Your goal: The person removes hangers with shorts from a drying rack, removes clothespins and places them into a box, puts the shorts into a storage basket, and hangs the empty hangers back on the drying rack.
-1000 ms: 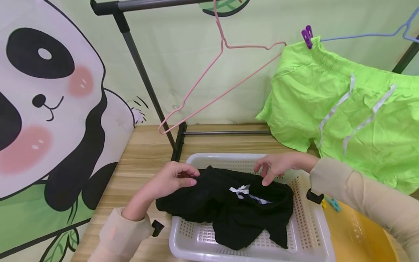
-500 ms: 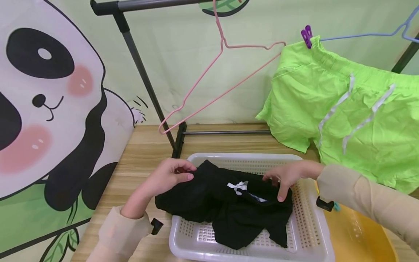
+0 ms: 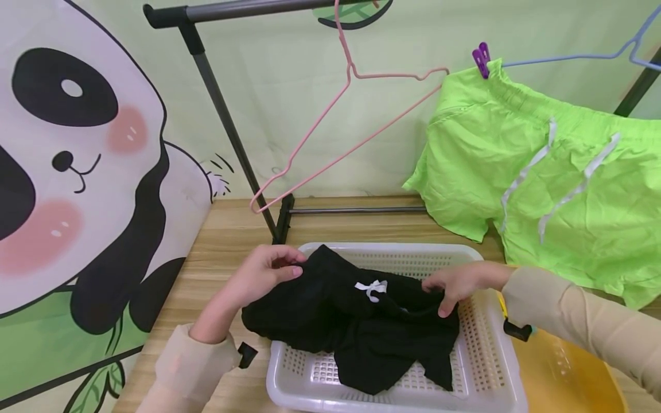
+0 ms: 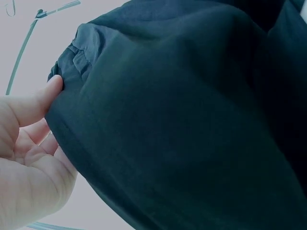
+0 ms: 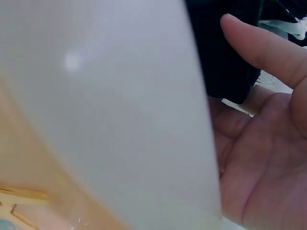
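Black shorts (image 3: pixel 310 310) with a white drawstring bow (image 3: pixel 372 289) lie in a white perforated basket (image 3: pixel 289 378), their left part hanging over its rim. At the upper left of the shorts, my left hand (image 3: pixel 265 272) pinches the gathered waistband between thumb and fingers. In the left wrist view the thumb (image 4: pixel 55 88) presses on that gathered edge. My right hand (image 3: pixel 462 282) holds the other end of the waistband, thumb in front. The right wrist view has its fingers behind the black cloth (image 5: pixel 220 62), partly hidden by the basket's wall (image 5: pixel 144 120).
A pink hanger (image 3: pixel 310 135) hangs from a dark rack (image 3: pixel 222 109) behind the basket. Bright green shorts (image 3: pixel 465 155) hang at the right, held by a purple clothespin (image 3: pixel 481 60) on a blue hanger (image 3: pixel 568 57). An orange basin (image 3: pixel 568 367) containing clothespins stands right of the basket.
My right hand has moved right and down to the waistband's right end and taken hold there. My left hand has risen slightly, lifting the upper left corner of the shorts.
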Available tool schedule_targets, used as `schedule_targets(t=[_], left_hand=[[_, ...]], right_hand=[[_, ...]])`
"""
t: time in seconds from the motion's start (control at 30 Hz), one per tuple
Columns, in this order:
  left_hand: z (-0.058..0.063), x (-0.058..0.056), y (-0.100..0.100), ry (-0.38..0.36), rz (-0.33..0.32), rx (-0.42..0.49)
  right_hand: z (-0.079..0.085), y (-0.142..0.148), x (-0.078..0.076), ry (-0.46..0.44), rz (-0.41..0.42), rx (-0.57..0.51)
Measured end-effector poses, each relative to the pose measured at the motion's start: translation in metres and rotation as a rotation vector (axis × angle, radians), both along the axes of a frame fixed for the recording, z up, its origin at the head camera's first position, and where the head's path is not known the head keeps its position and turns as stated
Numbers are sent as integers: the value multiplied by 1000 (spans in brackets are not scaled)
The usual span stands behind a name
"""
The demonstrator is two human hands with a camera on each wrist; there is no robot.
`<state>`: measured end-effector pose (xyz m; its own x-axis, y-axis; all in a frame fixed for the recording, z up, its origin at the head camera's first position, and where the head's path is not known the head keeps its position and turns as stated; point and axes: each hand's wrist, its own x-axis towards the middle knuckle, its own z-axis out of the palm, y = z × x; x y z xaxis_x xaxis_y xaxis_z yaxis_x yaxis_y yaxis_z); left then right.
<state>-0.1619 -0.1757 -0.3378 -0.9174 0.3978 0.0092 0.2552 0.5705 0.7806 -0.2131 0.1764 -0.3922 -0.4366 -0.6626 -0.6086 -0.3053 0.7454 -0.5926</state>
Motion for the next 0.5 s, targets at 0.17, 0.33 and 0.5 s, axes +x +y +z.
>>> schedule_targets(t=[0.17, 0.33, 0.5], left_hand=[[3, -1, -1, 12, 32, 15], [7, -2, 0, 17, 66, 43], [12, -4, 5, 25, 93, 88]], right_hand=[[7, 5, -4, -68, -90, -16], [19, 10, -9, -124, -137, -74], [35, 15, -13, -135, -129, -123]])
